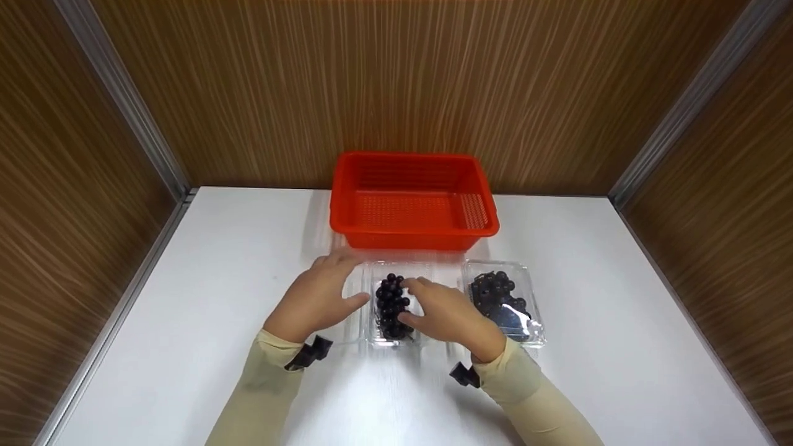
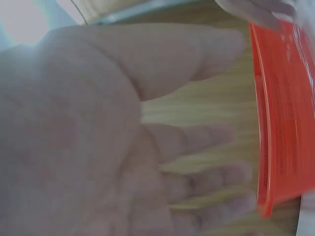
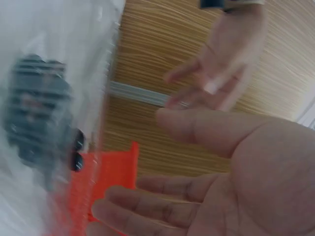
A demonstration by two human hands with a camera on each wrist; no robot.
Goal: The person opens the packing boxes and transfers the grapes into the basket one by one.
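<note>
With both grips released, left hand (image 1: 317, 301) and right hand (image 1: 447, 317) flank the clear grape clamshell (image 1: 391, 303); uneven squeezing could buckle its thin walls and spill grapes.

Red basket (image 1: 414, 199): perforated glossy plastic. In front of it, two clear glossy plastic clamshells (image 1: 391, 308) (image 1: 505, 300). Table (image 1: 204, 291): smooth white, slight sheen. Walls behind basket: wood-grain panels (image 1: 409, 80), metal strips (image 1: 121, 99).

White table (image 1: 217, 260) bears a red basket (image 1: 414, 201); two clear grape boxes (image 1: 503, 300) in front.
</note>
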